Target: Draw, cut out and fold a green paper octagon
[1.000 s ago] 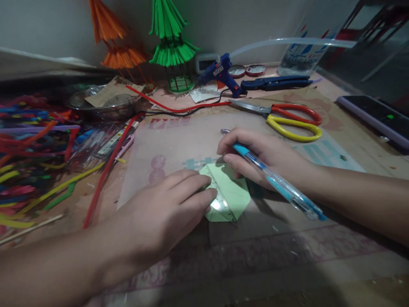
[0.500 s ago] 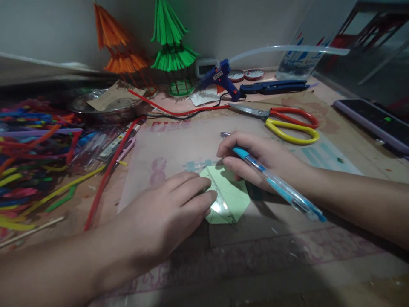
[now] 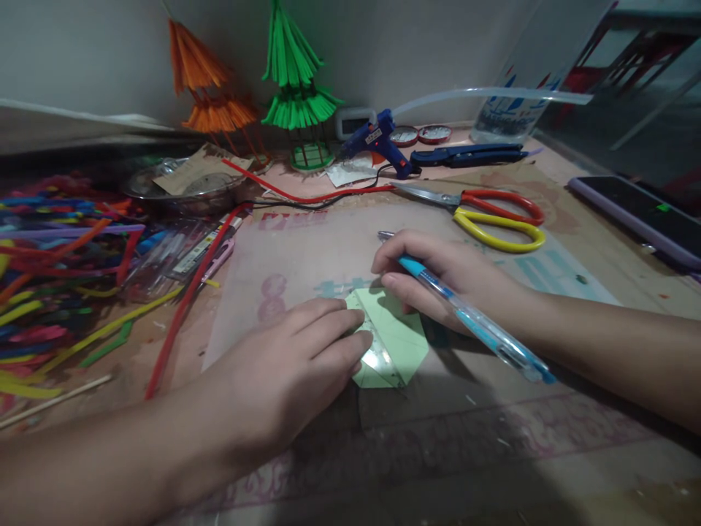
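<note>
A pale green octagonal piece of paper point(image 3: 408, 343) lies flat on the work sheet in the middle. Across its left part lies a clear ruler point(image 3: 379, 353), slanting down to the right. My left hand point(image 3: 296, 354) presses the ruler down on the paper, its fingers curved and close together; part of the ruler is hidden beneath them. A pen point(image 3: 471, 314) with a clear and light blue barrel is gripped in my right hand point(image 3: 438, 281). That hand rests at the paper's upper right edge. The pen's tip points away to the upper left, off the paper.
Red-and-yellow-handled scissors point(image 3: 493, 215) lie beyond my right hand. A blue glue gun point(image 3: 377, 142), dark blue pliers-like tool point(image 3: 468, 155) and orange and green pipe-cleaner towers point(image 3: 301, 102) stand behind. Loose pipe cleaners point(image 3: 60, 270) heap at left; a phone point(image 3: 640, 215) lies at right.
The whole scene sits slightly lower in the picture as the head view shifts. Both hands, the ruler and the paper keep nearly the same positions.
</note>
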Available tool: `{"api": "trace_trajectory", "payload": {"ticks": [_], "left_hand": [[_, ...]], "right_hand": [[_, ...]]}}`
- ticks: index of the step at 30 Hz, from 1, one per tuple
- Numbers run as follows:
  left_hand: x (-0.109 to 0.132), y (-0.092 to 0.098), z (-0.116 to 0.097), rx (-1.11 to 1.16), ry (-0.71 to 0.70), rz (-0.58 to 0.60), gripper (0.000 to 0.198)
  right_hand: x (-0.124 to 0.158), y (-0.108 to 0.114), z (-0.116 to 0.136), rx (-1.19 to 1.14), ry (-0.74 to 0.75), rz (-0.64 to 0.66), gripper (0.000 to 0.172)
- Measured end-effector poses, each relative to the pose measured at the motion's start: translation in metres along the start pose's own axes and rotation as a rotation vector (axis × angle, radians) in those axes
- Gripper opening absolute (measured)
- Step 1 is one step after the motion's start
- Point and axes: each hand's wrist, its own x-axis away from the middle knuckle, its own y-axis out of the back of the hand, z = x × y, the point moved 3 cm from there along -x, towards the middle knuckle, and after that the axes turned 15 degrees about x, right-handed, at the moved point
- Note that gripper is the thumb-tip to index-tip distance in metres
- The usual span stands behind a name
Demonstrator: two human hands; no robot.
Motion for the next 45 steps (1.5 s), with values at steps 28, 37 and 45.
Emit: {"api": "trace_trajectory", "payload": {"ticks": [28, 37, 45], "left_hand": [[0.001, 0.000, -0.001, 0.029, 0.007, 0.022, 0.030], [-0.006, 0.002, -0.007, -0.076, -0.008, -0.027, 0.029], [-0.007, -0.003, -0.009, -0.100, 0.042, 0.065, 0.025]], "right_hand": [[0.002, 0.001, 0.000, -0.143, -0.027, -0.007, 0.039], [-0.013, 0.005, 0.012, -0.207, -0.160, 0.017, 0.007], [-0.029, -0.018, 0.011, -0.249, -0.147, -0.001, 0.028]]}}
